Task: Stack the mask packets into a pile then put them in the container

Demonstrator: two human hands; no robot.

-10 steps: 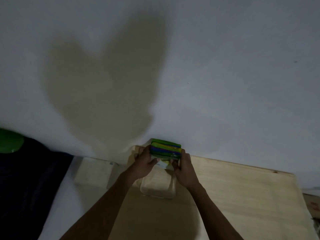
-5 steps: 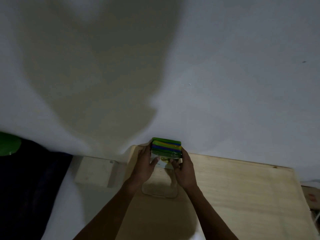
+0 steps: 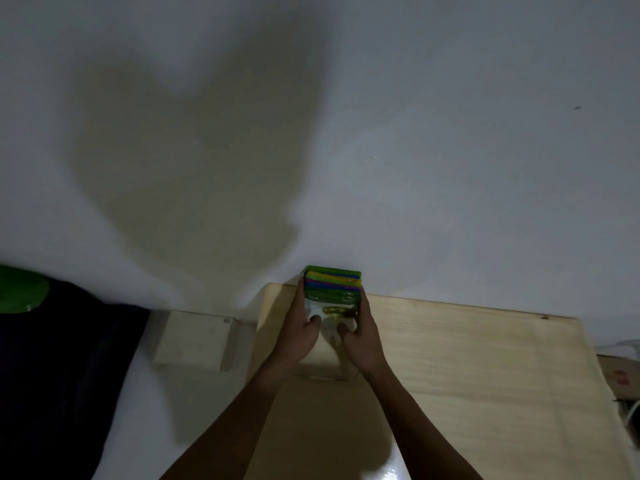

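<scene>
A pile of mask packets, with green, yellow, blue and pink edges, is held upright at the far edge of the wooden table. My left hand grips its left side and my right hand grips its right side, thumbs pressed on the front packet. Below the hands stands a clear plastic container; the pile's lower end is inside its top, hidden partly by my hands.
A white wall rises right behind the table. A small pale wooden block sits to the left of the table on a white surface. Dark cloth and a green object lie at the far left. Clutter shows at the right edge.
Both hands and the pile have shifted slightly down toward the container. The camera has tilted, so the table looks larger.
</scene>
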